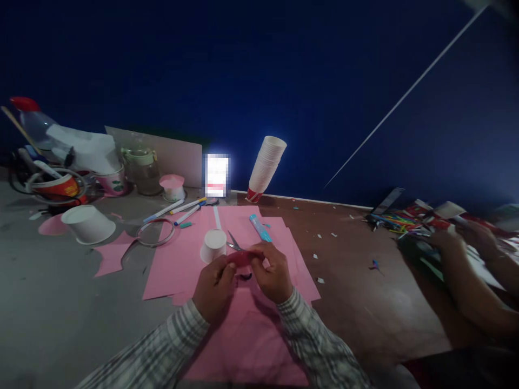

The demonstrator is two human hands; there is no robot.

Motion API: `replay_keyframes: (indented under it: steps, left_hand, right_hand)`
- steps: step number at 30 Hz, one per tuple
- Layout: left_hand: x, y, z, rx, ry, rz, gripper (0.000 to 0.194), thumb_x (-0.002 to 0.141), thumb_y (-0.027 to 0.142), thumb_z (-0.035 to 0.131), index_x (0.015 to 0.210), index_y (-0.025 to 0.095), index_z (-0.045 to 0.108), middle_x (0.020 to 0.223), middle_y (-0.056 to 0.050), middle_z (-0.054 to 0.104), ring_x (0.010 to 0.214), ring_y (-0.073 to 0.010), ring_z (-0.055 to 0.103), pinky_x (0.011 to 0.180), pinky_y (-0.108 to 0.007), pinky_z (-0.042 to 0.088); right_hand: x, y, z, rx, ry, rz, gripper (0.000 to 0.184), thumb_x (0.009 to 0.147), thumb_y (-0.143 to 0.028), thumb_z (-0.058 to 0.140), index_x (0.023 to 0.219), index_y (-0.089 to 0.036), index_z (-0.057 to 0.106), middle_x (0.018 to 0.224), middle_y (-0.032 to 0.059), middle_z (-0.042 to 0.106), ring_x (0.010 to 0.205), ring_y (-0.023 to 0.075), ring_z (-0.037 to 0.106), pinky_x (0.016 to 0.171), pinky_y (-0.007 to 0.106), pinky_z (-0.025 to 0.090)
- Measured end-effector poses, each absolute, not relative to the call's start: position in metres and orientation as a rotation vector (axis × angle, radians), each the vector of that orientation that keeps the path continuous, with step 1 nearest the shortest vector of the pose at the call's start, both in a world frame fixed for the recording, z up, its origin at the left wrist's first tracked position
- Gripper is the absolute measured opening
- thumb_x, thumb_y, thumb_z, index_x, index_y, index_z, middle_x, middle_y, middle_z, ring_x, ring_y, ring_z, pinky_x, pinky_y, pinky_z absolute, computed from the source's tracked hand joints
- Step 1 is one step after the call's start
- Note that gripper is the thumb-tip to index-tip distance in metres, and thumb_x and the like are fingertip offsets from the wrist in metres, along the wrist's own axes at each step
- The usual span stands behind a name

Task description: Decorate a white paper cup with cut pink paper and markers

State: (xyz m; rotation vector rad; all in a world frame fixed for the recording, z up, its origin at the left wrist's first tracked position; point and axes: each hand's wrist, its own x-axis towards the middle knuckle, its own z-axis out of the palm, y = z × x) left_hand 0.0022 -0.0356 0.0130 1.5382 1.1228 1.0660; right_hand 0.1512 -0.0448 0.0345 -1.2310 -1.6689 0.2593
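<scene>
Between my left hand (214, 283) and my right hand (273, 273) is a small reddish-pink piece (242, 260), probably paper, pinched at both ends by my closed fingers. Just beyond it, scissors (234, 244) lie with blades apart, partly hidden by the piece and my hands. Close to my left hand, a white paper cup (214, 244) stands upside down on pink paper sheets (190, 270). A turquoise patterned tube or case (260, 227) rests on the sheets beyond my right hand.
Markers (190, 212), a tape-like ring (156, 233) and another upturned cup (88, 224) lie left. A tall, leaning cup stack (266, 167) stands by the dark blue wall. Containers and a jar (142, 170) crowd the back left. At right, another person's arms (466, 275) reach among craft supplies.
</scene>
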Motion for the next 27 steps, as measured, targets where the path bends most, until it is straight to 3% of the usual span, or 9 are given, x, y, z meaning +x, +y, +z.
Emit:
replay_keyframes:
  steps: [9, 17, 23, 27]
  left_hand:
    - [0.0008, -0.0327, 0.0127, 1.532, 1.194, 1.097, 0.033, 0.083, 0.042, 0.047, 0.06, 0.019, 0.052, 0.057, 0.001, 0.049, 0.054, -0.0136, 0.045, 0.053, -0.025, 0.038]
    - [0.0006, -0.031, 0.0083, 1.472, 1.186, 1.068, 0.027, 0.078, 0.04, 0.054, 0.06, 0.019, 0.053, 0.063, 0.0, 0.054, 0.064, -0.0163, 0.051, 0.061, -0.027, 0.041]
    - [0.0015, -0.0332, 0.0086, 1.453, 1.165, 1.099, 0.022, 0.077, 0.035, 0.056, 0.063, 0.019, 0.054, 0.058, 0.005, 0.043, 0.056, -0.0126, 0.041, 0.056, -0.025, 0.037]
    - [0.0023, -0.0369, 0.0114, 1.437, 1.108, 1.084, 0.024, 0.077, 0.037, 0.058, 0.062, 0.018, 0.054, 0.061, 0.002, 0.051, 0.061, -0.0136, 0.046, 0.058, -0.025, 0.039]
  right_hand:
    - [0.1509, -0.0448, 0.0299, -1.212, -1.678, 0.229, 0.016, 0.083, -0.01, 0.051, 0.084, -0.02, 0.063, 0.077, 0.005, 0.066, 0.073, 0.0184, 0.059, 0.069, 0.032, 0.047]
    - [0.1502, -0.0449, 0.0319, -1.207, -1.671, 0.233, 0.017, 0.083, -0.011, 0.051, 0.083, -0.02, 0.064, 0.074, 0.0048, 0.066, 0.071, 0.0186, 0.059, 0.067, 0.032, 0.047]
    - [0.1485, -0.0454, 0.0343, -1.188, -1.65, 0.224, 0.017, 0.083, -0.011, 0.05, 0.083, -0.02, 0.064, 0.075, 0.0051, 0.066, 0.071, 0.0184, 0.059, 0.066, 0.032, 0.047]
    - [0.1516, -0.0451, 0.0339, -1.193, -1.643, 0.218, 0.016, 0.083, -0.011, 0.051, 0.084, -0.021, 0.064, 0.075, 0.0042, 0.066, 0.071, 0.018, 0.06, 0.067, 0.032, 0.048]
